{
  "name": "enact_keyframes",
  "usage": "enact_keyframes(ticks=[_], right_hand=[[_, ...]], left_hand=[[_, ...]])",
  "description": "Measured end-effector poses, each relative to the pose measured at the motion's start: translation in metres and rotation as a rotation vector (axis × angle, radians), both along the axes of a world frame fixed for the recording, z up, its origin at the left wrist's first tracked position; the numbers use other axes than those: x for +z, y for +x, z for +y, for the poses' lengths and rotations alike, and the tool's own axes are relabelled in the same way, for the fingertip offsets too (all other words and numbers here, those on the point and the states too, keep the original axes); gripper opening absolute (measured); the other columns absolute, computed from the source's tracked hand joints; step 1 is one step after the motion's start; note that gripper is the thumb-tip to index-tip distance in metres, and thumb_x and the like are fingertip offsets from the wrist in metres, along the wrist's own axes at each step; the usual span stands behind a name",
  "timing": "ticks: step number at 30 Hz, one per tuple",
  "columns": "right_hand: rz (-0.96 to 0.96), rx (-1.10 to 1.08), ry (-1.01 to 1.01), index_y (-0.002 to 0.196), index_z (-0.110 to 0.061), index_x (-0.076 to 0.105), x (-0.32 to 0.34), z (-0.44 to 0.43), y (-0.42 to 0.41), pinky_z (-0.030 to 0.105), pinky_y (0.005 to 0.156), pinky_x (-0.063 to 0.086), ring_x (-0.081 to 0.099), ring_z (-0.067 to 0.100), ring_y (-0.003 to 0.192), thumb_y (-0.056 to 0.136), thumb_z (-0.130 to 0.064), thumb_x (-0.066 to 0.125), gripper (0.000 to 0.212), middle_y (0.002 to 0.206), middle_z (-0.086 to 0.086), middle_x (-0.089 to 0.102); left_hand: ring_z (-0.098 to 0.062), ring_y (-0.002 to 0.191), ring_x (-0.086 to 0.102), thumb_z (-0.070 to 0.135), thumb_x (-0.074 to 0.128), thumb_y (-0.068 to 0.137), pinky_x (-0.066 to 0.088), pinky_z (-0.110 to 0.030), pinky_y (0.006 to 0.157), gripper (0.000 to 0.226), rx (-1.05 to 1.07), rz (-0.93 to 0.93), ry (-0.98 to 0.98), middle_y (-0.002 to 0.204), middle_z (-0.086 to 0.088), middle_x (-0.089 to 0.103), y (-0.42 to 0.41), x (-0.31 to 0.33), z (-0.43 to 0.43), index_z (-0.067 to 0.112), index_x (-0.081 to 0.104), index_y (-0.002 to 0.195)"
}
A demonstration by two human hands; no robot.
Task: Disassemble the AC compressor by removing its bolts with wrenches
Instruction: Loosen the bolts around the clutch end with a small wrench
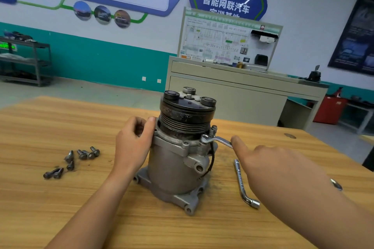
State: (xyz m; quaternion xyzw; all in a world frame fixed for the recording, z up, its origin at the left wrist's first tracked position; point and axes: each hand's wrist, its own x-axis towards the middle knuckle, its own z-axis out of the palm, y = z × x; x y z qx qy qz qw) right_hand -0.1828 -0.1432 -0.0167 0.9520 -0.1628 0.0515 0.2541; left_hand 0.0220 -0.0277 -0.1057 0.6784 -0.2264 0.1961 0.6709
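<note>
While working on the wooden table [60, 198], steadying the AC compressor [172, 163] near its middle, standing upright on its rear mounting flange with the pulley [186, 115] on top. Clamping the left hand [133, 141] against the upper housing, wrapping thumb and curled fingers round the rim just under the pulley and bracing the body against twist. Reaching in with the right hand [269, 159], holding the index finger out straight and pressing it on the free end of the ring wrench [217, 139], not closing round the handle. Seating that wrench's ring over a bolt [204, 138] on the front flange at the right, handle pointing out to the right. Probably spinning an already loosened bolt out rather than cracking it free, judging by such a light, one-finger push. Doing it well means keeping the ring fully down and level on the head, pushing square to the handle near its tip, countering firmly with the left hand, and resetting the ring before running out of swing. Leaving the L-shaped socket wrench [243, 184] lying idle just right of the base. Keeping the loose bolts [81, 156] clustered well off to the left, apart from the compressor.
</note>
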Motion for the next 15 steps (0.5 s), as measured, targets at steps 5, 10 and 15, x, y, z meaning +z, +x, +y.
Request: enact_keyframes(ticks=[5, 10, 15], right_hand=[[0.09, 0.004, -0.039, 0.145, -0.008, -0.003, 0.001, 0.011, 0.001, 0.026, 0.04, 0.019, 0.022, 0.016, 0.048, 0.09, 0.0, 0.034, 0.067, 0.062, 0.003, 0.022], [0.046, -0.013, -0.064, 0.143, -0.012, -0.015, -0.016, 0.001, 0.002, 0.028, 0.039, 0.019, 0.023, 0.017, 0.046, 0.093, -0.004, 0.033, 0.07, 0.065, 0.003, 0.017], [0.003, 0.141, -0.087, 0.139, -0.024, -0.024, -0.008, -0.03, 0.004, 0.026, 0.042, 0.021, 0.027, 0.014, 0.051, 0.095, -0.015, 0.03, 0.07, 0.067, -0.002, 0.025]], left_hand=[[-0.014, 0.079, 0.053, 0.038, 0.052, 0.086, 0.041, -0.03, 0.067, 0.023, -0.002, -0.017, 0.027, 0.085, 0.003, 0.058, -0.003, -0.006, -0.004, 0.015, 0.052, 0.088], [-0.01, 0.1, 0.046, 0.038, 0.046, 0.089, 0.034, -0.026, 0.084, 0.022, -0.019, -0.081, 0.085, 0.11, 0.004, 0.047, -0.003, -0.012, -0.007, 0.024, 0.046, 0.106], [-0.002, 0.107, 0.041, 0.051, 0.037, 0.087, 0.032, -0.016, 0.091, 0.036, -0.02, -0.146, 0.04, 0.115, 0.008, 0.043, -0.004, -0.017, -0.01, 0.027, 0.042, 0.114]])
